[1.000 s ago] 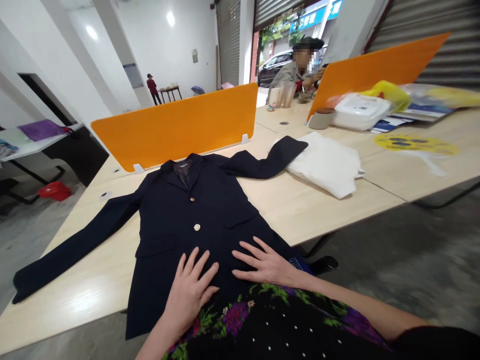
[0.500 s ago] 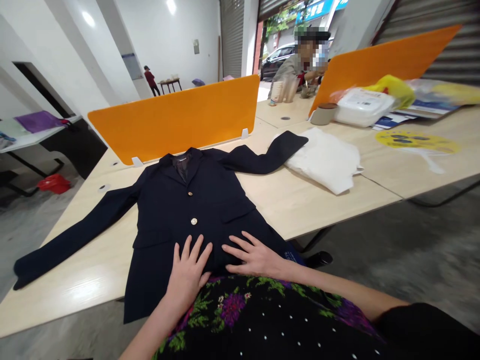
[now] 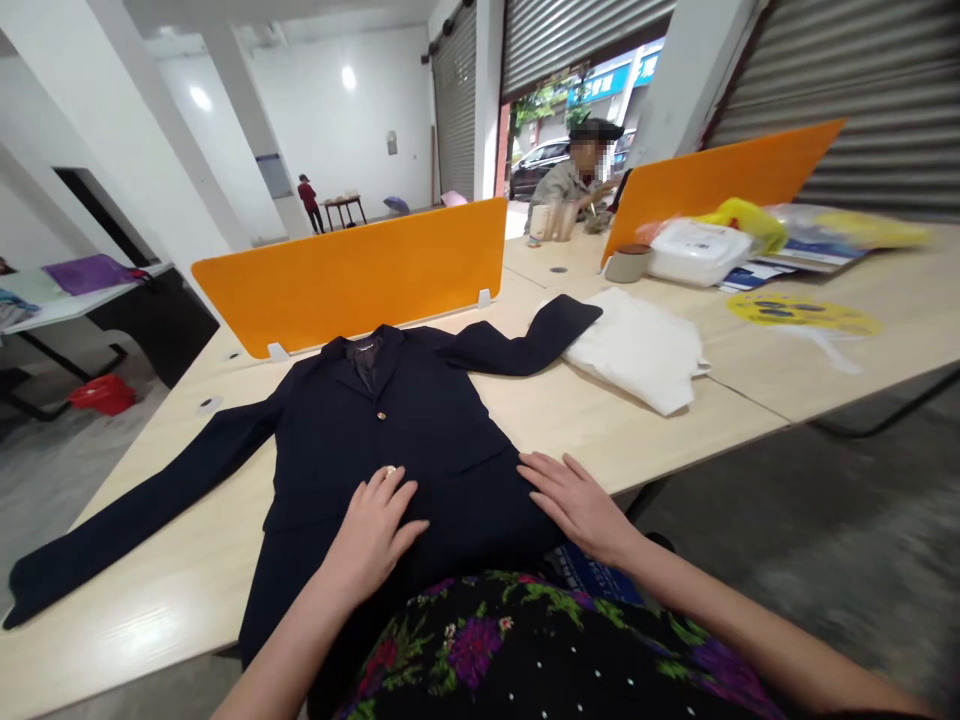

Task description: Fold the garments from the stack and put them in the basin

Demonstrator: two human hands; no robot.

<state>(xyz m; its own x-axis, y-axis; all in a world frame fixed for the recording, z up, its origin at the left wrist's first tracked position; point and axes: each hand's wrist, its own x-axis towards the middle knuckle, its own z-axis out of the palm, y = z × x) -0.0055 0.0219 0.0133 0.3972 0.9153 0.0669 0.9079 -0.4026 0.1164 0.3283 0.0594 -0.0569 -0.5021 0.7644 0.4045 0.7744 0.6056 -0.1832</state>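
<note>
Navy blazer [image 3: 390,430]: lying face-up, collar-to-hem axis running far to near on desk [image 3: 600,440]; left hand [image 3: 371,535] and right hand [image 3: 574,500] pressing flat, unclenched, grasping nothing.

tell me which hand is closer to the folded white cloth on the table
Right. The right hand lies flat on the navy jacket by its right edge, on the white cloth's side. The left hand rests mid-jacket by the lower button, farther away.
</note>
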